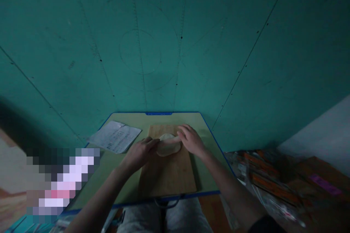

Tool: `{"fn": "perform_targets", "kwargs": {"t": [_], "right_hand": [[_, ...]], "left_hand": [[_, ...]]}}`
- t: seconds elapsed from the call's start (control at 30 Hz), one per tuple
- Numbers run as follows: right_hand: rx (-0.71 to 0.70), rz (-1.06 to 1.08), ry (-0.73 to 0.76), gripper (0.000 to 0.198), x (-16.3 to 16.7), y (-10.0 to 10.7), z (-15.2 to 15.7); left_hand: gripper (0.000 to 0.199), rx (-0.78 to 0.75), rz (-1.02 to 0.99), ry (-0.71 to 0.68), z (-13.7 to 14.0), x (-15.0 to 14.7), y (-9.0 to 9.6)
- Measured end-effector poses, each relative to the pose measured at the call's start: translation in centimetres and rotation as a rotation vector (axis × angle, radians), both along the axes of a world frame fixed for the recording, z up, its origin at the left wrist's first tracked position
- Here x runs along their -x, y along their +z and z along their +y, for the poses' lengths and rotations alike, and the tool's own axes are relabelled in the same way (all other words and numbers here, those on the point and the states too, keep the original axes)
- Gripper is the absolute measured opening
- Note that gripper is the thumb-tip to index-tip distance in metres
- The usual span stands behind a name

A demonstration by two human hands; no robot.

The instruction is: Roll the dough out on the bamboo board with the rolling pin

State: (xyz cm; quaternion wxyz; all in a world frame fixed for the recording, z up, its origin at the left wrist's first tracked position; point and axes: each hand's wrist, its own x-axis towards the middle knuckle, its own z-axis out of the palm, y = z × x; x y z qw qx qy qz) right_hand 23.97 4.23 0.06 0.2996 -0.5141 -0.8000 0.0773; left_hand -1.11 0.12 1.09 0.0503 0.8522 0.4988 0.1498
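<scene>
The rolling pin (170, 140) is held by the left hand (142, 150) and right hand (191, 140), its ends hidden; the dough (168, 149) beneath, partly covered, is supported by the wooden board (168, 176).

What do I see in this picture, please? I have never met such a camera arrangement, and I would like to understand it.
There is no machine here: a person works with two bare hands. The only picture comes from a camera worn on that person's head, looking forward and down. A wooden board lies on a small table with a blue edge, and a round piece of dough lies on the board. The left hand and right hand are at opposite ends of a rolling pin across the dough; how firmly they grip is hard to tell. A printed sheet lies to the left, and a green wall stands behind.
</scene>
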Motion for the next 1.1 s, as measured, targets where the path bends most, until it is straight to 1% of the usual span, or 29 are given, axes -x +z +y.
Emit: {"fn": "perform_targets", "kwargs": {"t": [0.1, 0.2, 0.27, 0.37, 0.47, 0.53, 0.6, 0.67, 0.77, 0.9, 1.0, 1.1], "right_hand": [[0.144, -0.063, -0.137, 0.035, 0.1, -0.6, 1.4], [0.202, -0.09, -0.202, 0.034, 0.3, -1.0, 2.7], [0.206, -0.096, -0.208, 0.035, 0.5, -1.2, 3.4], [0.201, -0.105, -0.202, 0.037, 0.8, -1.7, 4.1], [0.161, -0.112, -0.177, 0.038, 0.7, -2.5, 4.0], [0.127, -0.113, -0.126, 0.039, 0.4, -3.0, 3.2], [0.112, -0.101, -0.087, 0.04, 0.0, -3.3, 2.1], [0.119, -0.078, -0.083, 0.042, -0.3, -3.4, 0.6], [0.135, -0.044, -0.081, 0.043, -0.5, -3.3, -1.8], [0.102, -0.023, -0.046, 0.044, -0.6, -3.2, -4.4], [0.065, -0.036, -0.038, 0.047, -0.7, -3.2, -5.8], [0.054, -0.057, -0.036, 0.049, -0.9, -3.2, -7.1]], "left_hand": [[0.033, -0.01, -0.025, -0.047, 2.0, -0.3, -0.3], [0.028, 0.005, -0.028, -0.077, 3.6, -0.3, -0.7], [0.027, -0.01, -0.022, -0.026, 4.5, -0.4, -1.1], [0.034, -0.055, 0.005, 0.118, 5.6, -0.8, -1.9], [0.041, -0.088, 0.024, 0.197, 5.7, -1.5, -2.5], [0.043, -0.123, 0.053, 0.218, 5.0, -1.8, -2.6], [0.043, -0.152, 0.087, 0.204, 3.8, -1.9, -2.6], [0.043, -0.174, 0.102, 0.172, 2.4, -1.7, -2.7], [0.047, -0.223, 0.085, 0.138, 0.3, -1.2, -3.4], [0.053, -0.281, 0.096, 0.094, -2.2, -0.5, -4.4], [0.052, -0.302, 0.104, 0.042, -3.7, -0.1, -4.7], [0.052, -0.322, 0.115, 0.028, -4.7, 0.1, -4.6]]}}
